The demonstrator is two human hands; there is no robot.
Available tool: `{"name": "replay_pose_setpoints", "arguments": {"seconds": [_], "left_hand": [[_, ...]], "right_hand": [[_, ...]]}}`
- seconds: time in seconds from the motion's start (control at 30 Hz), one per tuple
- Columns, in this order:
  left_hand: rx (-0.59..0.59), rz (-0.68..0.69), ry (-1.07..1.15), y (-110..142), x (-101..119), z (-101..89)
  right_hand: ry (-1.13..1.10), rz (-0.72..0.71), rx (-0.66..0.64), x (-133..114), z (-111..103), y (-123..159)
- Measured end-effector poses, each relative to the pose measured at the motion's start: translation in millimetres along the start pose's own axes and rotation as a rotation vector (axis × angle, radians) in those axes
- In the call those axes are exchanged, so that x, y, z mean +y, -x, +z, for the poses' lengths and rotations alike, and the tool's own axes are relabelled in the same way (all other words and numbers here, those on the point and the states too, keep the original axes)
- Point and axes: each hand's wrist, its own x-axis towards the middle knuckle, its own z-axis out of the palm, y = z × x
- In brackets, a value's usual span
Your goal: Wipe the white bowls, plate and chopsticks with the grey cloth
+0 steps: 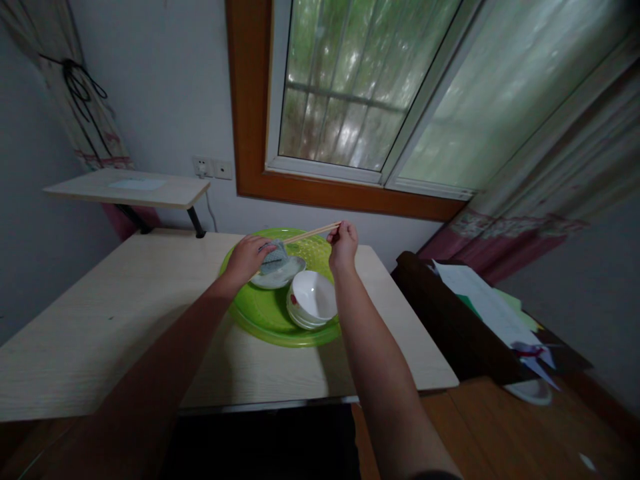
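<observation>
My right hand (pixel 344 245) pinches a pair of light wooden chopsticks (pixel 313 232) by one end, above the far right part of a round green tray (pixel 265 323). The chopsticks slant down to the left, and their other ends meet a grey cloth (pixel 273 259). My left hand (pixel 249 256) is closed on that cloth, over the tray's left side. Beneath the cloth lies a pale shallow dish (pixel 284 275). A stack of white bowls (pixel 314 297) stands on the tray's front right, close to my right wrist.
The tray rests on a pale wooden table (pixel 125 320). At the table's back left stands a small raised shelf (pixel 130 188) on black legs. Right of the table, papers (pixel 490 310) lie on a dark wooden piece of furniture (pixel 440 320). A window (pixel 370 87) is behind.
</observation>
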Motion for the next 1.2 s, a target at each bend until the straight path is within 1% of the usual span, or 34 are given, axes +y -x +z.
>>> {"name": "replay_pose_setpoints", "arguments": {"seconds": [0.13, 0.2, 0.27, 0.43, 0.5, 0.53, 0.6, 0.67, 0.73, 0.87, 0.93, 1.0, 1.07, 1.13, 1.2], "left_hand": [[0.005, -0.025, -0.012, 0, -1, -0.6], [0.002, -0.023, -0.006, 0, 0, -1.3], [-0.006, -0.008, 0.000, 0, 1, -2.0], [0.005, -0.008, 0.002, 0, 6, -3.5], [0.011, -0.004, 0.002, -1, 8, -3.9], [0.010, 0.003, 0.001, -1, 8, -4.0], [0.009, 0.015, 0.000, -1, 8, -3.8], [0.012, 0.017, -0.001, -1, 8, -3.4], [0.010, 0.007, 0.003, -1, 6, -2.8], [0.007, -0.009, 0.013, -1, 4, -1.6], [0.006, -0.008, 0.013, 0, 3, -1.1], [0.006, -0.006, 0.013, 0, 2, -0.6], [0.010, -0.006, 0.010, 0, 1, -0.3], [0.014, -0.006, 0.002, 0, 1, -0.4], [0.009, 0.001, -0.009, -1, 2, -1.1]], "right_hand": [[0.021, 0.041, -0.048, -1, 3, 3], [0.017, 0.052, -0.104, -2, 5, 6], [0.024, 0.067, -0.209, -2, 7, 11], [0.158, 0.118, -0.554, -4, 16, 27], [0.206, 0.113, -0.642, -6, 18, 31], [0.219, 0.108, -0.664, -6, 19, 32], [0.224, 0.092, -0.659, -7, 20, 33], [0.207, 0.073, -0.601, -7, 19, 30], [0.174, 0.063, -0.495, -6, 16, 25], [0.095, 0.030, -0.223, -5, 9, 13], [0.073, 0.015, -0.149, -4, 6, 9], [0.073, 0.013, -0.141, -4, 5, 7], [0.080, 0.020, -0.162, -4, 5, 8], [0.084, 0.034, -0.196, -5, 6, 11], [0.084, 0.052, -0.259, -5, 9, 14]]}}
